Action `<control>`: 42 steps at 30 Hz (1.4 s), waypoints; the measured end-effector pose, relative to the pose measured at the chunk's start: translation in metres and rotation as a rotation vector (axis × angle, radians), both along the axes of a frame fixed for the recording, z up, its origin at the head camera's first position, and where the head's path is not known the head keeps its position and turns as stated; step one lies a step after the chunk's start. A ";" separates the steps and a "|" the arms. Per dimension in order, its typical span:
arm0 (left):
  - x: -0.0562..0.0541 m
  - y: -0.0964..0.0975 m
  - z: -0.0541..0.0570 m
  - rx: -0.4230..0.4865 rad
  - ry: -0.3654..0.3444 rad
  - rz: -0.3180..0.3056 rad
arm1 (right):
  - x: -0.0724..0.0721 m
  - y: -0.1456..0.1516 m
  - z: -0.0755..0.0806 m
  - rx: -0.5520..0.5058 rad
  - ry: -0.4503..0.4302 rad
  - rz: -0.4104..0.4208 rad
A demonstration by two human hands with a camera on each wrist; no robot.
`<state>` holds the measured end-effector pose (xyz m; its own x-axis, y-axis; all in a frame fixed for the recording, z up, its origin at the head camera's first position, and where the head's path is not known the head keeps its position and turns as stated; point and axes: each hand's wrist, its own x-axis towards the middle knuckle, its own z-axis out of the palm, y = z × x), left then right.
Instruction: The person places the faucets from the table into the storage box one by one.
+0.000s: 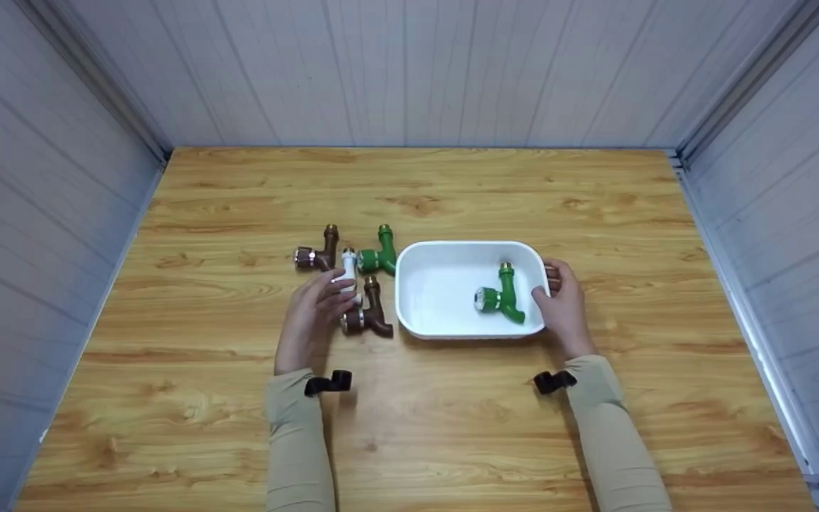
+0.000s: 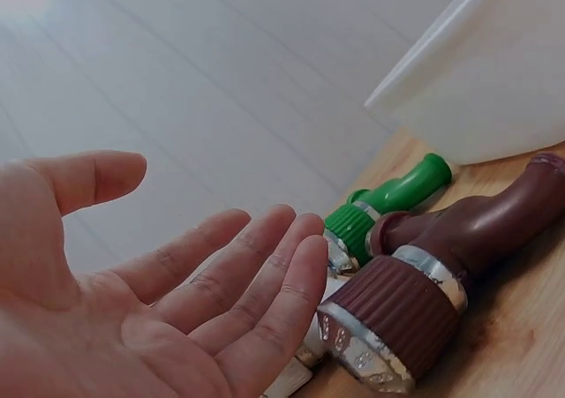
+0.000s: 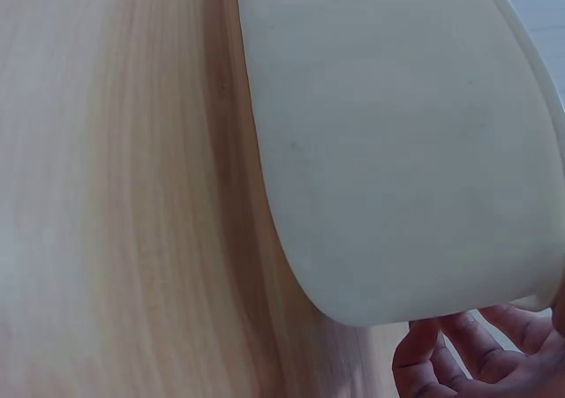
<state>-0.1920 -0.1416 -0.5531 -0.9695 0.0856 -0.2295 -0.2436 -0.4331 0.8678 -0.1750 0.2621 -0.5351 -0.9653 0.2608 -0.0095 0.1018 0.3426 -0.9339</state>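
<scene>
My right hand (image 1: 564, 306) grips the right end of a white plastic tub (image 1: 438, 284), thumb over the rim and fingers along the outside wall. In the right wrist view the fingers (image 3: 477, 349) curl at the tub's end wall. Inside the tub lies a green tap (image 1: 507, 295). My left hand (image 1: 316, 309) hovers over the group of taps, its fingers extended and palm empty in the left wrist view. Partly under it is a white tap (image 1: 348, 262). A brown tap (image 1: 375, 313) lies right by its fingertips, with a green tap (image 1: 384, 252) farther back.
Another brown tap (image 1: 328, 249) lies at the left of the group. All of these rest on a wood-grain table (image 1: 409, 441). Pale panel walls (image 1: 424, 71) stand behind it and on both sides. The tub's left end is close to the taps.
</scene>
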 end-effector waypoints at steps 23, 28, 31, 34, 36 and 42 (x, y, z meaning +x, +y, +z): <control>0.019 -0.003 0.016 -0.055 -0.082 0.075 | -0.001 -0.001 0.000 -0.020 0.011 0.006; 0.019 -0.002 0.020 -0.098 -0.118 0.084 | -0.001 -0.001 -0.001 -0.018 0.015 0.004; 0.019 0.000 0.021 -0.121 -0.127 0.078 | -0.001 -0.001 -0.001 -0.020 0.023 0.003; 0.019 0.001 0.023 -0.132 -0.133 0.069 | 0.000 0.000 0.000 -0.020 0.034 0.003; 0.020 0.001 0.023 -0.138 -0.133 0.058 | 0.000 0.000 -0.001 -0.013 0.032 -0.001; 0.020 -0.002 0.017 -0.178 -0.115 0.021 | 0.000 0.000 -0.002 -0.006 0.023 -0.008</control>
<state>-0.1719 -0.1433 -0.5366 -0.9373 0.0139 -0.3483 -0.3379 -0.2812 0.8982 -0.1754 0.2622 -0.5367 -0.9631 0.2689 0.0108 0.0833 0.3363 -0.9381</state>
